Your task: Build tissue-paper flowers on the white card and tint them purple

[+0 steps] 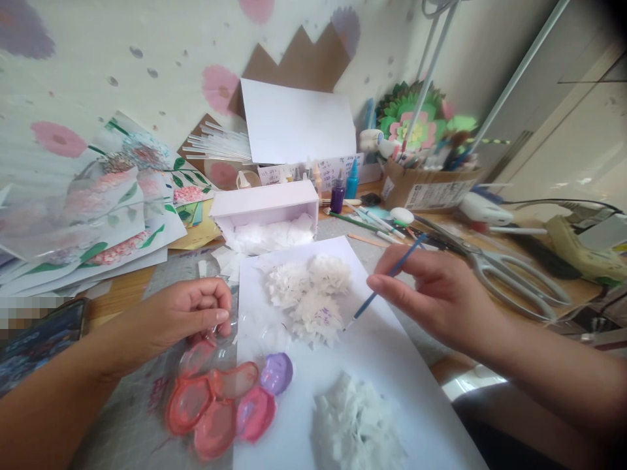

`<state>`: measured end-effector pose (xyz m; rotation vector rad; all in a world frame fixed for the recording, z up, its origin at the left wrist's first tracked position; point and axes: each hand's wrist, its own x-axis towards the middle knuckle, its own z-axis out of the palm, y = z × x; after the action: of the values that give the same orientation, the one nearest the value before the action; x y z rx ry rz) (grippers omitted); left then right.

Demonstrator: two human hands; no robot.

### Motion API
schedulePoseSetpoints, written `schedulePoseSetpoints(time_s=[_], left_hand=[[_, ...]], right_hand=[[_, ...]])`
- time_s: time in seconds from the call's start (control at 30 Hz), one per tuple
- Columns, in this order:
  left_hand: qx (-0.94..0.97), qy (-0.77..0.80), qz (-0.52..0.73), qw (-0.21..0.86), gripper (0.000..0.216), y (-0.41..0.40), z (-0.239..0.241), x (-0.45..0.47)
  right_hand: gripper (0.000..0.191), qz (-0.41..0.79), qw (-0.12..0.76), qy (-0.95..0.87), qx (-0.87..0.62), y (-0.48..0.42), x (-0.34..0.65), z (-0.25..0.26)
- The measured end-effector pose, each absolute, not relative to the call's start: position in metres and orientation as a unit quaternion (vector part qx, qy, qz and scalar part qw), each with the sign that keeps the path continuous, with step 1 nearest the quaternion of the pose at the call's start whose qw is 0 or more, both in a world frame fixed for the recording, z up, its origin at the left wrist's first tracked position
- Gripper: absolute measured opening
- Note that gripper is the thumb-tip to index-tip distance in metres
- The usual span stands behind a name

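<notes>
The right hand (pixel 435 294) is pinching a slim blue paintbrush (pixel 365 305) between thumb and fingers, its tip pointing down at the edge of a cluster of three ruffled white paper flowers (pixel 294 287), left of those fingers; one flower is showing purple marks, and whether the tip is touching it is impossible to tell. The left hand (pixel 196 310) is curling its fingers above a clear plastic, flower-shaped palette (pixel 214 385); whether they are gripping its edge cannot be told. Below these fingers, the palette's wells are holding red-orange, pink and purple paint. The cluster is resting between both hands' fingers on a white paper sheet (pixel 401 391), and another ruffled white flower (pixel 360 421) is lying nearer, below the right fingers. Beyond the left fingers, an open white box (pixel 264 199) is containing crumpled white pieces (pixel 274 235); beyond the right fingers, a brown cardboard box (pixel 441 196) is holding brushes and tools.
</notes>
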<state>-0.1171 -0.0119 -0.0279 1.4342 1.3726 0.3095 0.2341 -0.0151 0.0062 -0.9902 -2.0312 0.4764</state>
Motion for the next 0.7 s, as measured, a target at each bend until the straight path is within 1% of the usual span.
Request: schedulePoseSetpoints(time_s=[0.23,0.4,0.47,0.6,0.7], left_hand=[[0.613,0.586,0.119,0.517,0.021,-0.014,-0.018,-0.108],[0.609,0.588,0.115,0.52,0.018,-0.015,-0.015,-0.104],[0.608,0.588,0.12,0.52,0.017,-0.017,-0.014,-0.104],[0.615,0.567,0.152,0.527,0.018,-0.019,-0.012,-0.102],[0.607,0.55,0.182,0.545,0.019,-0.02,-0.012,-0.101]], right_hand=[[0.026,0.206,0.422,-0.773,-0.426,-0.016,0.232,0.008],[0.027,0.213,0.404,-0.767,-0.451,-0.014,0.231,0.007],[0.026,0.215,0.412,-0.762,-0.451,-0.014,0.234,0.007],[0.021,0.266,0.44,-0.753,-0.411,-0.019,0.233,0.006],[0.014,0.331,0.432,-0.766,-0.341,-0.027,0.222,0.004]])
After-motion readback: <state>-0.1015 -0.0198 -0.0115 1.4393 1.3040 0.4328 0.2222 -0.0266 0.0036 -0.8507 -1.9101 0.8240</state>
